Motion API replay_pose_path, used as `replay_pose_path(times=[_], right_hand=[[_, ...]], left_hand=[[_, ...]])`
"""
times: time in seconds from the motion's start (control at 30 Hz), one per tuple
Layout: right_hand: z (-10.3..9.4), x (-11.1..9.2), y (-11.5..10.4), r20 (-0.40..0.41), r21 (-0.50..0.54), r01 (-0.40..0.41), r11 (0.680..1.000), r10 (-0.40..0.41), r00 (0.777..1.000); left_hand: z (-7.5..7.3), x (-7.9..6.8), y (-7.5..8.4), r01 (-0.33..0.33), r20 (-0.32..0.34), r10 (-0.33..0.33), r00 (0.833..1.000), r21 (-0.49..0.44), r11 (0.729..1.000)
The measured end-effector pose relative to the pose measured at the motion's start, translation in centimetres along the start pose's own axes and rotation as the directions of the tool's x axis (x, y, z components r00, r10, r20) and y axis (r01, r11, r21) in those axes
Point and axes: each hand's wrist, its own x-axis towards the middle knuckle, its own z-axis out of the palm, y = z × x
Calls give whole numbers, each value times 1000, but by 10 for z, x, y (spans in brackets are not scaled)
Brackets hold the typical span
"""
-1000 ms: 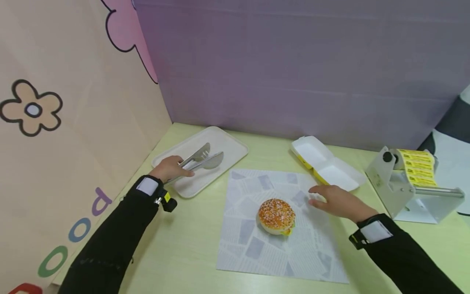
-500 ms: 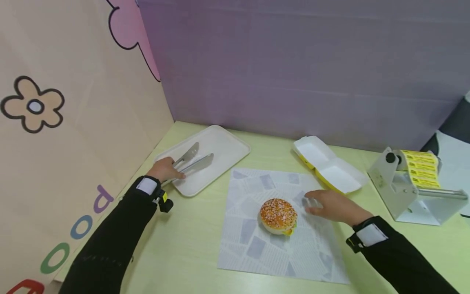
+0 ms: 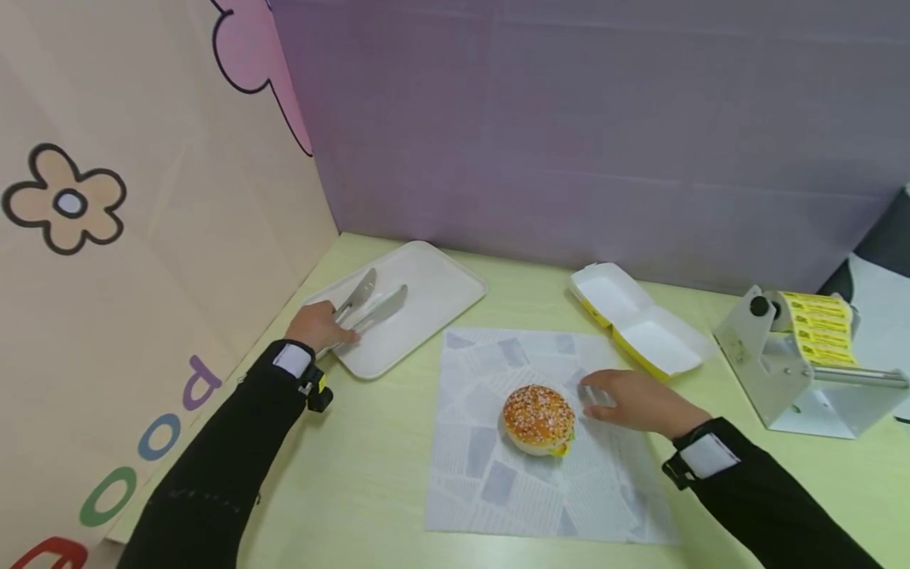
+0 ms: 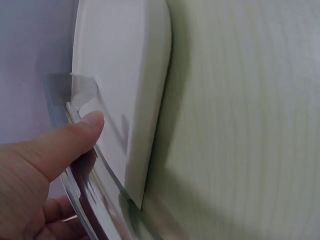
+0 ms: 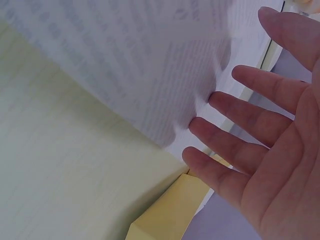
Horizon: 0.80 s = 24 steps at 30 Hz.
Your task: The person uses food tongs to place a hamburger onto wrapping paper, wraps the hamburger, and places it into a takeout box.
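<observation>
My left hand [image 3: 316,325] grips a pair of metal tongs [image 3: 360,292] between thumb and fingers. Its two wide ends, spread apart, lie over the white tray [image 3: 434,296] at the back left. In the left wrist view, the tongs [image 4: 102,202] cross the tray's edge [image 4: 147,110]. On the newspaper-print sheet [image 3: 483,498] sits a sesame-bun burger [image 3: 538,419] with a bit of yellow and green at its side. Just right of the burger, my right hand [image 3: 640,401] holds nothing. The right wrist view shows its fingers [image 5: 252,115] spread, fingertips right at the printed paper [image 5: 130,75].
Behind my right hand lies an opened white and yellow takeaway box [image 3: 654,336]. A label dispenser [image 3: 789,379] with a yellow roll stands at the right. A patterned wall [image 3: 163,261] borders the table's left edge, and a grey-purple backdrop [image 3: 569,134] rises behind.
My left hand has moved slightly left with the tongs, whose ends are further left over the tray. My right hand has moved left, nearer the burger. The printed sheet has turned slightly.
</observation>
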Motion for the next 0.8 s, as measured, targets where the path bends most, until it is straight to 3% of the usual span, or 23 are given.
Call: replay_pose_path(times=[0.4, 0.63, 0.8], right_hand=[[4, 12, -2, 23, 5, -2, 1000, 2, 1000], [4, 15, -4, 51, 22, -33, 999, 32, 998], [4, 17, -6, 55, 28, -32, 999, 31, 998]], left_hand=[[3, -10, 8, 20, -40, -18, 999, 50, 999], [5, -13, 2, 28, -78, -18, 997, 132, 991], [3, -18, 1, 30, -40, -22, 999, 209, 977]])
